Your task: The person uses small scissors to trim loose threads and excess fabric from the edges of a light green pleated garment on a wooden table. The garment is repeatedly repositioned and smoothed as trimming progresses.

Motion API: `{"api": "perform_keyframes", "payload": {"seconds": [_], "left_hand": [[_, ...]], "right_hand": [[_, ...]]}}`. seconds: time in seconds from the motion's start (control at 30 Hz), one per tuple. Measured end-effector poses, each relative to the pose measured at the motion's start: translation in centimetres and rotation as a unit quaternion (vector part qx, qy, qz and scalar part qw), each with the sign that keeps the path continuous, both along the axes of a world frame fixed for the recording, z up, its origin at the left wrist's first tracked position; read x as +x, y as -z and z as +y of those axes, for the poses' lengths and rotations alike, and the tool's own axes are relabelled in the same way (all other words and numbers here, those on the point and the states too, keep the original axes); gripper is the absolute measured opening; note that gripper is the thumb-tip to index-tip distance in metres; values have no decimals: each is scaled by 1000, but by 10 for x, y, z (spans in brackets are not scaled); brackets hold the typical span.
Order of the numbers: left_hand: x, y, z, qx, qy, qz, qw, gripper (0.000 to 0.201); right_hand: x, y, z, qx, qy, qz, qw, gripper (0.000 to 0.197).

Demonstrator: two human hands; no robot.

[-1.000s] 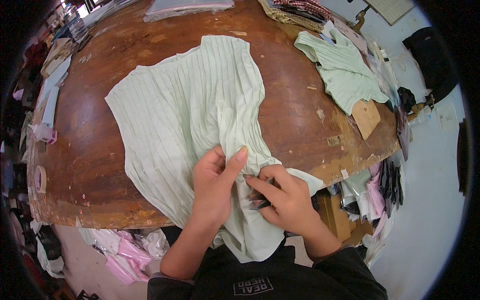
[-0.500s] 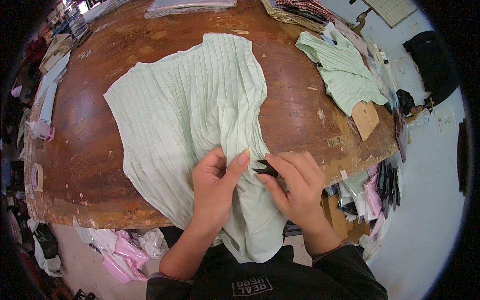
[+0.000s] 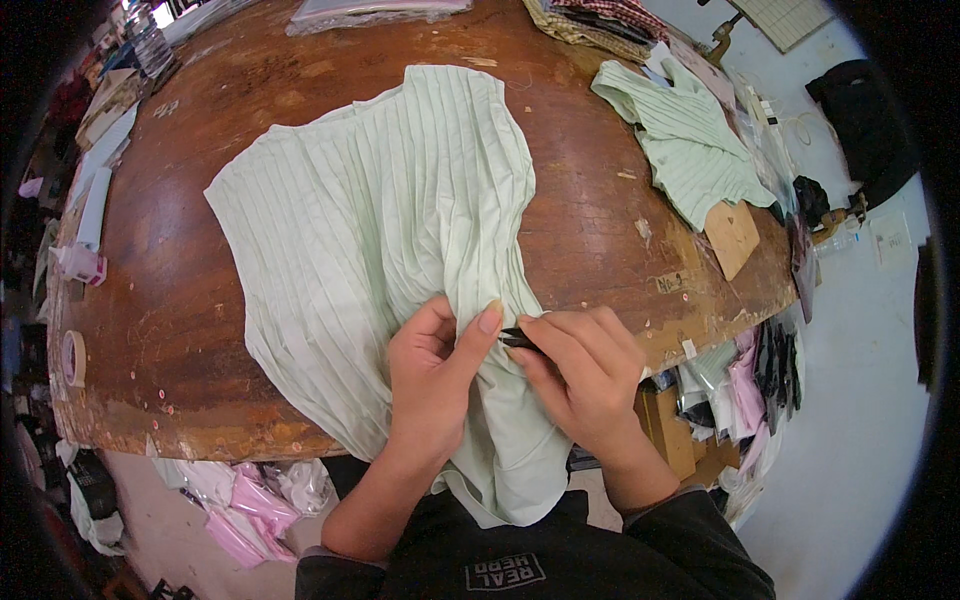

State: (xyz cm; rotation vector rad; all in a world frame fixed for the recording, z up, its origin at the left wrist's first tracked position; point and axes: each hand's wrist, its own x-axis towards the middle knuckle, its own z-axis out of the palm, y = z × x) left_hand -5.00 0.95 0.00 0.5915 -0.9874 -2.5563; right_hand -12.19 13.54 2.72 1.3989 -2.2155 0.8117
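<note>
Pleated pale-green garment (image 3: 320,230): most of it lies flat on the bench (image 3: 600,225), ahead of the left hand (image 3: 432,365) and to its left. Bunched section runs between both hands; lower end drapes past the bench edge, nearer the wearer than the hands.

Left hand: closed on a gathered fold, thumb pressed along the top, fingers curled in against the cloth. Right hand (image 3: 590,375): thumb and fingers pinched around small black snips (image 3: 520,339), no wide gap; tips point left, just beside the left thumb. Blades look nearly together. Whether thread or cloth sits between them: too small to tell.

Handling notes, my judgement. Keep the left pinch firm and close to the working spot, so the fold stays taut under the tips. Left thumb needs to sit back from the blades. Lay the tips flat along the surface rather than digging in; loose pleats nearby could easily get nicked. Short, light squeezes; look between the blades before each one. Draping end may tug on the fold, so bear its weight with the left palm.

Well beyond the right hand, ahead and rightward: second green garment (image 3: 690,145), wooden piece (image 3: 732,240) just beside it. Far left of the left hand: tape roll (image 3: 73,358).
</note>
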Motion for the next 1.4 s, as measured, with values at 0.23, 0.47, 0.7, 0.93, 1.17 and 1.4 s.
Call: {"api": "perform_keyframes", "payload": {"seconds": [0.23,0.47,0.7,0.93,1.17,1.4], "left_hand": [[0,0,0,10,9,-6,1000,15],[1,0,1,5,13,-2,1000,16],[6,4,1,-13,20,-3,1000,25],[11,6,-1,1,35,5,999,35],[6,-1,0,-52,32,-22,998,34],[7,-2,-1,-7,14,-8,1000,31]], "right_hand": [[1,1,0,4,12,26,1000,31],[1,4,3,-18,7,20,1000,33],[20,4,13,1,8,-74,997,48],[40,26,15,55,-31,-103,993,47],[36,19,17,91,-75,-145,982,51],[12,-21,31,2,-28,-223,974,53]]}}
